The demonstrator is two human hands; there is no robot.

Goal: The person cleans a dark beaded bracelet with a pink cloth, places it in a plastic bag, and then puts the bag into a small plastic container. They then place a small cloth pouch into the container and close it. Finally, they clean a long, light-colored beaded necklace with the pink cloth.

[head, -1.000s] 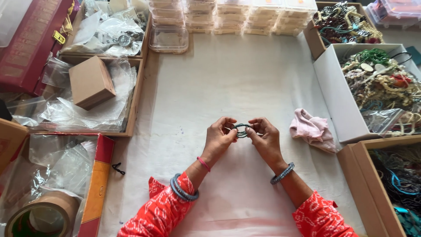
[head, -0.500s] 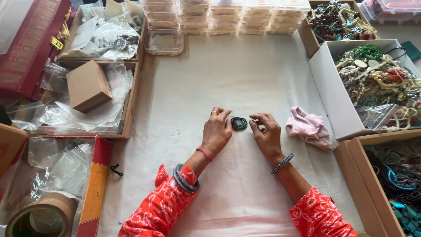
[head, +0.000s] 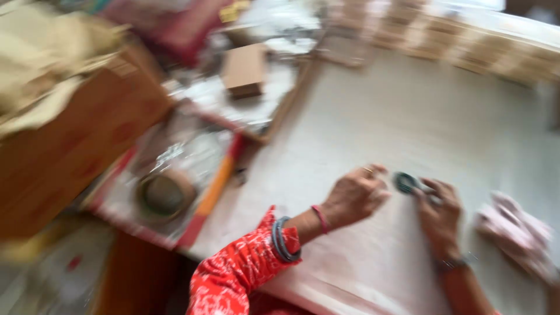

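Both forearms reach forward over the white-covered counter (head: 408, 116), the view badly smeared by camera motion. The left arm comes in from the lower middle in a red patterned sleeve (head: 233, 274), with grey-blue bangles (head: 281, 239) at the cuff and a thin red band at the wrist; the left hand (head: 356, 195) lies knuckles up, fingers curled loosely inward, their tips close to a small dark green ring-shaped thing (head: 405, 182) that lies on the counter between the two hands. The right forearm rises from the lower right, a bangle (head: 452, 263) at its wrist, and the right hand (head: 438, 210) rests palm down with fingers stretched toward the same ring, the fingertips seemingly touching its right edge, though the blur leaves that contact uncertain. Neither hand is clearly closed around the ring; the left looks half curled and the right fairly flat and open. Just right of the right hand lies a crumpled pink cloth (head: 513, 230). Well to the left of the left hand sit a roll of brown tape (head: 165, 195) and, farther up, a small brown cardboard box (head: 245, 70).
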